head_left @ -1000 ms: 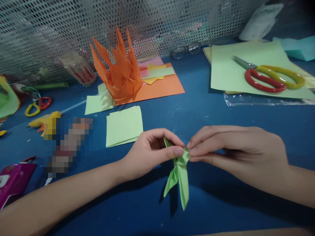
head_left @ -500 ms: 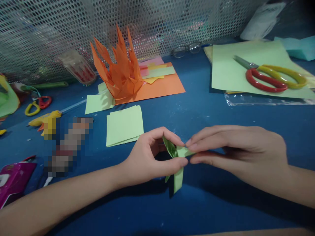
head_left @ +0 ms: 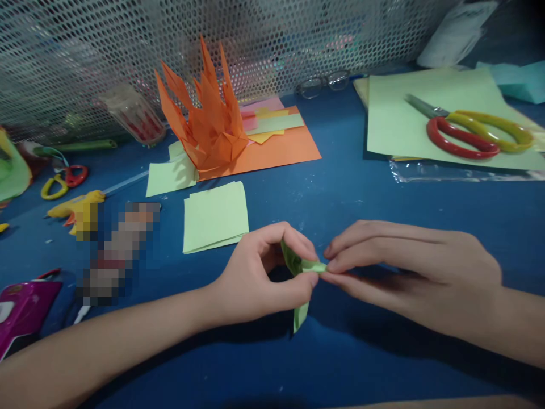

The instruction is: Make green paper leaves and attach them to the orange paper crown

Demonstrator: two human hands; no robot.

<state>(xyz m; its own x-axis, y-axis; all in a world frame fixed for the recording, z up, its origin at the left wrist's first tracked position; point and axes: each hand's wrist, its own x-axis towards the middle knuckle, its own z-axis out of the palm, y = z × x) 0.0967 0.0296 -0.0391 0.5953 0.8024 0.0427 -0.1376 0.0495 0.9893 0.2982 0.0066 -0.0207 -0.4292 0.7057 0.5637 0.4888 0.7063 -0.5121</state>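
Between my two hands is a small piece of folded green paper [head_left: 301, 312], held just above the blue table. My left hand [head_left: 266, 272] pinches it between thumb and fingers, which hide part of its folds. One folded strip hangs down below the left thumb, and a darker curled part shows inside the grip. From the other side, my right hand [head_left: 417, 278] pinches the narrow tip that points right, thumb below and fingertips above. A stack of green paper squares [head_left: 216, 217] lies just beyond my left hand.
Behind stands a spiky orange folded-paper model [head_left: 213, 125] on an orange sheet [head_left: 293, 142]. Red-and-yellow scissors [head_left: 462, 136] lie on green sheets [head_left: 395, 130] at the right. A yellow glue gun [head_left: 79, 207], a magenta object [head_left: 29, 307] and smaller scissors [head_left: 63, 182] are at the left. Eyeglasses [head_left: 323, 84] rest near the mesh.
The folded green paper has turned a little, so its hanging strip looks narrower and sits further left. The right fingers have shifted slightly at the tip; both hands keep hold.
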